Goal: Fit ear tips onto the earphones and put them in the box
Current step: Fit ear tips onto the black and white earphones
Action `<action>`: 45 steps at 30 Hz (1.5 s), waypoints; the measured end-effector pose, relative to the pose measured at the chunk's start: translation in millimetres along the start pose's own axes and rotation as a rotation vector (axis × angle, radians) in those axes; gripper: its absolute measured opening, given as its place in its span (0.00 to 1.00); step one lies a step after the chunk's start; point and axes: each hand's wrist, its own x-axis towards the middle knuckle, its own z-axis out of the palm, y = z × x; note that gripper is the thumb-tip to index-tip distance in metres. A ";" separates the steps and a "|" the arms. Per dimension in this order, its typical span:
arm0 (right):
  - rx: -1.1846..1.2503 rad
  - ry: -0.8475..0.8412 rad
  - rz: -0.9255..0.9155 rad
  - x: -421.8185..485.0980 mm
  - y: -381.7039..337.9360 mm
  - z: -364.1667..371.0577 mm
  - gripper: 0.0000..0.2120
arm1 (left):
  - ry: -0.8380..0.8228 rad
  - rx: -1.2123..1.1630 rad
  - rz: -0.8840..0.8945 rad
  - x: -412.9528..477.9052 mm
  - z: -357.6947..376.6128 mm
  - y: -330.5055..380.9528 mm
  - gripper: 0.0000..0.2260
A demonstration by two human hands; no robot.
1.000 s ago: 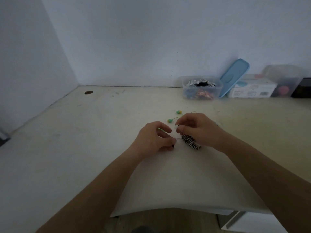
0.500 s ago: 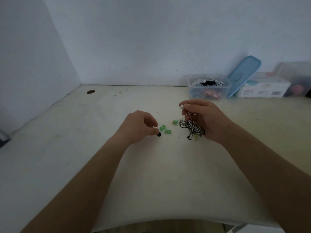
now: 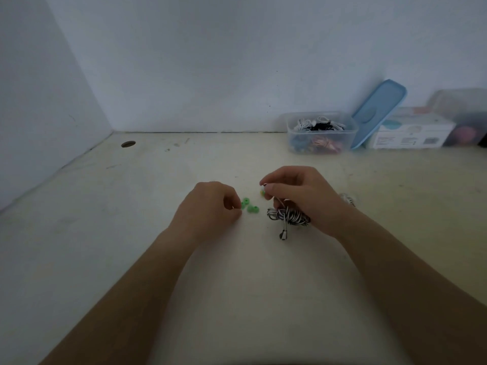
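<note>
Desk (image 3: 110, 206) bears earphones (image 3: 288, 217) gripped by right hand (image 3: 299, 192)

We find bare cream table (image 3: 184, 167) in front of the clear plastic box (image 3: 321, 131); right of it, a leaning blue lid (image 3: 376, 111) and white carton (image 3: 411, 134) block passage.

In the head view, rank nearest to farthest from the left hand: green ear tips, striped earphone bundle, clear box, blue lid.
1. green ear tips, beside the left hand
2. striped earphone bundle, in the right hand
3. clear box, back right
4. blue lid, leaning right of it
</note>
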 end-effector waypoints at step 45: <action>0.030 0.091 -0.112 -7.5 7.2 0.9 0.04 | -0.089 -1.419 -0.138 -1.7 3.7 28.7 0.08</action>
